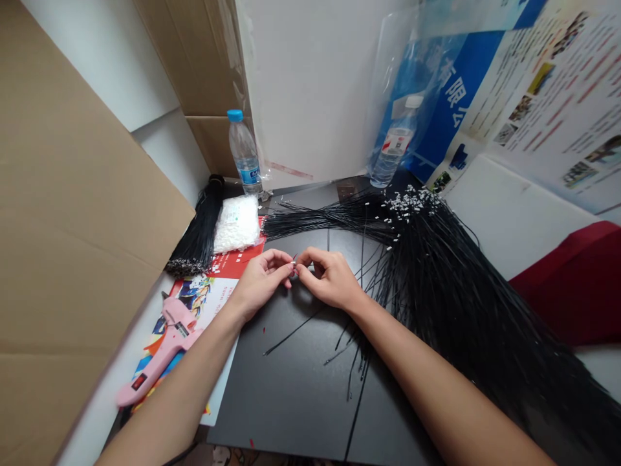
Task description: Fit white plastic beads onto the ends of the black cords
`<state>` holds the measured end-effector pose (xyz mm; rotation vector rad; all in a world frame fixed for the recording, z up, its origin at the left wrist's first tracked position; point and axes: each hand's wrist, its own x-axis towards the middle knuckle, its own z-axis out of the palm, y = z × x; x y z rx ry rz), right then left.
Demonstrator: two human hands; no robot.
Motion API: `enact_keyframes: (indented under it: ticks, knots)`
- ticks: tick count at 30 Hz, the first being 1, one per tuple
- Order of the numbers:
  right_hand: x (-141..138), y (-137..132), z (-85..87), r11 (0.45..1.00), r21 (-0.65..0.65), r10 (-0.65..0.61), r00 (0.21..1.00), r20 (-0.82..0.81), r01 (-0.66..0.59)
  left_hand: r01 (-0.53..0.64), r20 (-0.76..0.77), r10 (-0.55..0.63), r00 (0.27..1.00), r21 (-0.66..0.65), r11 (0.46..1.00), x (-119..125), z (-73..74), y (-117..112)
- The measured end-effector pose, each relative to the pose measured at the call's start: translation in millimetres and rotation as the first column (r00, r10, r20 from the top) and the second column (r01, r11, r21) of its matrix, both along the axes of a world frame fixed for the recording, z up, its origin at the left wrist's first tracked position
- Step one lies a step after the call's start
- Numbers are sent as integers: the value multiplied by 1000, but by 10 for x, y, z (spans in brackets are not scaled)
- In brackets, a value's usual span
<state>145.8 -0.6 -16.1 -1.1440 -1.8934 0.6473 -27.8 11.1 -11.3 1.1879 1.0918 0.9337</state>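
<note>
At twelve o'clock over the black mat (286, 382), my left hand (259, 285) and right hand (327, 278) hold a tiny white connector (294, 268) in a narrow fingertip pinch, and it seems to need pressing fully home.

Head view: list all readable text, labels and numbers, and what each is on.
"有限公": large white characters on the blue banner
Water bottle label: too small to read
Second bottle, behind plastic: too blurred to read
Printed poster: too small to read
Pink glue gun labels: too small to read
Red printed sheet: too blurred to read
</note>
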Motion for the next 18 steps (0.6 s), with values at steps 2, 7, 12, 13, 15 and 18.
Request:
enact_keyframes:
  ticks: [2,7,12,13,15,18]
  knots:
    - [1,-1,12,999,-36,-2,1000,-24,1,31,-39,-30,999,36,999,15,15,-10]
    - [7,6,14,999,-37,-7,999,-47,5,67,-137,-56,989,78,995,35,-14,-22]
    - [2,7,4,1000,-9,-27,999,-28,26,83,-217,-63,974,85,993,37,-45,-38]
    - [0,7,-1,1000,-1,-27,999,-24,27,88,-237,-65,969,88,992,37,-38,-43]
    - [-5,10,-12,1000,19,-24,1000,-11,24,100,-280,-67,958,103,990,38,-13,-55]
    - [-10,19,-27,998,45,-32,999,17,31,119,-323,-70,944,136,983,39,27,-72]
